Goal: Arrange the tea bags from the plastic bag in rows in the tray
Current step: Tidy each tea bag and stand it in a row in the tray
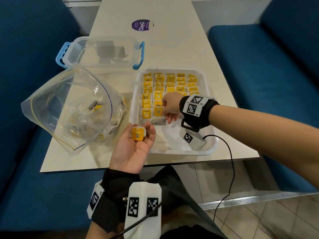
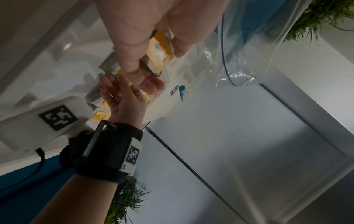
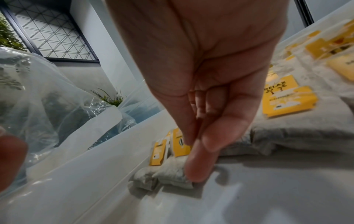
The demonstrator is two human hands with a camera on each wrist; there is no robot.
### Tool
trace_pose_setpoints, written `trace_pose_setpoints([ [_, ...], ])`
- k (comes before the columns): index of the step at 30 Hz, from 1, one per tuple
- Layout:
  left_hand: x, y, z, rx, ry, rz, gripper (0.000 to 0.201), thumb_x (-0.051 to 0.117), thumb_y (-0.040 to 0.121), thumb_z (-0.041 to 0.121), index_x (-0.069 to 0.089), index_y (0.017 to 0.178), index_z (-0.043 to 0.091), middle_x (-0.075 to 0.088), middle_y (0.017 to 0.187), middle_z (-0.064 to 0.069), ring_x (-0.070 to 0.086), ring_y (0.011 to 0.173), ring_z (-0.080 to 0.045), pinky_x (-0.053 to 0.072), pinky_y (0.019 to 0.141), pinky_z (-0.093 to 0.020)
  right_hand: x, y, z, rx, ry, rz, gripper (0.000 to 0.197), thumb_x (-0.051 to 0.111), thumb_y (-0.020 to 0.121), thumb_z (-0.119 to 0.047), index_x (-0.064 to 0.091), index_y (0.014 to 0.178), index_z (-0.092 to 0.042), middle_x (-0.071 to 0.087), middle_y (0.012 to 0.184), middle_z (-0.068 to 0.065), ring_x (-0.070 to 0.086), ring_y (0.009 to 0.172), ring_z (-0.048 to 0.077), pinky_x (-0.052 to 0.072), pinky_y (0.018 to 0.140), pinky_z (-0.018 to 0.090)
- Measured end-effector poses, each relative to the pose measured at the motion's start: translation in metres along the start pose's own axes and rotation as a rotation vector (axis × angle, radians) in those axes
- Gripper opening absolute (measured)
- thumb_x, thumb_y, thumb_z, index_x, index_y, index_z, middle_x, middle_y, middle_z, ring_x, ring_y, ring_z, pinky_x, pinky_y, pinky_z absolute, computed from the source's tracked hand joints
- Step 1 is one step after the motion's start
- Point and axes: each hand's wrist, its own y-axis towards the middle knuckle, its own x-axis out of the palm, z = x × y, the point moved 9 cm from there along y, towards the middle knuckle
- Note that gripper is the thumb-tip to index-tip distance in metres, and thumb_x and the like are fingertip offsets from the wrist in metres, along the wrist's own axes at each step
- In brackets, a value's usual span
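A white tray (image 1: 174, 151) on the table holds several rows of tea bags (image 1: 170, 84) with yellow tags. My left hand (image 1: 140, 129) is palm up by the tray's near left corner and cradles one yellow-tagged tea bag (image 1: 138, 134) in its curled fingers; the same tea bag (image 2: 160, 50) shows in the left wrist view. My right hand (image 1: 166, 111) reaches into the tray. Its thumb and fingers (image 3: 199, 165) pinch the front tea bag (image 3: 172, 174) of the second column. The clear plastic bag (image 1: 69, 109) lies open left of the tray with several tea bags inside.
A clear lidded box (image 1: 103, 52) with blue handles stands behind the plastic bag. A purple sticker (image 1: 141, 25) is on the far table. Blue benches (image 1: 276, 66) flank the table. The right wrist camera unit (image 1: 193, 138) hangs over the tray's bare front part.
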Motion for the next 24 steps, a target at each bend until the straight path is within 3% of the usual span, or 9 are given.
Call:
trace_pose_setpoints([
  [6,0.000,-0.001,0.000,-0.002,-0.003,-0.015,0.023,0.041,0.099,0.027,0.048,0.088,0.008,0.061,0.077,-0.015,0.066,0.061,-0.022,0.059,0.058,-0.033,-0.001,0.000,-0.003,-0.005,-0.040,0.020,0.008,0.056,0.090,-0.005,0.051,0.084,-0.002,0.070,0.090,0.024,0.065,0.060,0.025,0.054,0.058,0.031],
  [9,0.002,-0.002,0.000,-0.002,-0.008,-0.029,0.023,0.041,0.099,0.029,0.048,0.096,0.007,0.062,0.077,-0.016,0.065,0.064,-0.023,0.059,0.061,-0.034,-0.006,-0.002,-0.004,0.007,-0.097,0.041,0.008,0.058,0.088,-0.007,0.058,0.086,0.000,0.070,0.080,0.019,0.062,0.050,0.018,0.054,0.057,0.028],
  [11,0.004,-0.003,0.000,-0.001,-0.010,-0.052,0.025,0.040,0.098,0.029,0.049,0.094,0.006,0.063,0.075,-0.018,0.065,0.064,-0.024,0.059,0.062,-0.036,-0.016,-0.008,-0.011,-0.016,-0.109,0.088,0.011,0.058,0.089,-0.010,0.056,0.085,-0.001,0.068,0.075,0.017,0.062,0.054,0.019,0.055,0.060,0.029],
  [14,0.009,-0.005,-0.001,-0.006,-0.007,-0.084,0.031,0.038,0.099,0.029,0.051,0.087,0.004,0.064,0.074,-0.018,0.066,0.063,-0.026,0.058,0.064,-0.037,-0.036,-0.031,-0.036,-0.160,-0.058,0.201,0.016,0.057,0.090,-0.016,0.049,0.079,-0.008,0.063,0.071,0.009,0.061,0.052,0.016,0.050,0.049,0.026],
  [17,0.016,-0.007,-0.002,-0.010,0.010,-0.116,0.038,0.035,0.100,0.029,0.055,0.084,0.000,0.065,0.078,-0.019,0.065,0.069,-0.027,0.057,0.068,-0.038,-0.047,-0.075,-0.075,-0.424,-0.109,0.284,0.019,0.061,0.087,-0.031,0.057,0.085,-0.013,0.058,0.072,-0.004,0.055,0.056,0.005,0.045,0.056,0.018],
  [19,0.024,-0.008,-0.003,-0.014,0.002,-0.155,0.038,0.034,0.100,0.027,0.057,0.090,-0.001,0.066,0.084,-0.020,0.066,0.072,-0.028,0.056,0.073,-0.039,-0.036,-0.105,-0.092,-0.556,-0.200,0.222,0.024,0.064,0.082,-0.041,0.061,0.086,-0.018,0.052,0.071,-0.009,0.048,0.061,0.003,0.039,0.059,0.017],
  [21,0.028,-0.008,-0.005,-0.015,0.034,-0.181,0.041,0.031,0.101,0.024,0.060,0.089,-0.002,0.067,0.088,-0.019,0.068,0.074,-0.026,0.055,0.077,-0.039,-0.019,-0.122,-0.094,-0.601,-0.298,0.149,0.029,0.066,0.078,-0.046,0.064,0.089,-0.019,0.047,0.076,-0.008,0.045,0.067,0.005,0.039,0.063,0.020],
  [24,0.035,-0.009,-0.011,-0.023,0.078,-0.212,0.048,0.027,0.101,0.022,0.064,0.083,-0.003,0.069,0.085,-0.018,0.070,0.069,-0.024,0.058,0.068,-0.033,-0.008,-0.125,-0.083,-0.590,-0.371,0.190,0.034,0.068,0.077,-0.043,0.064,0.099,-0.017,0.040,0.085,-0.005,0.043,0.081,0.009,0.042,0.073,0.026],
])
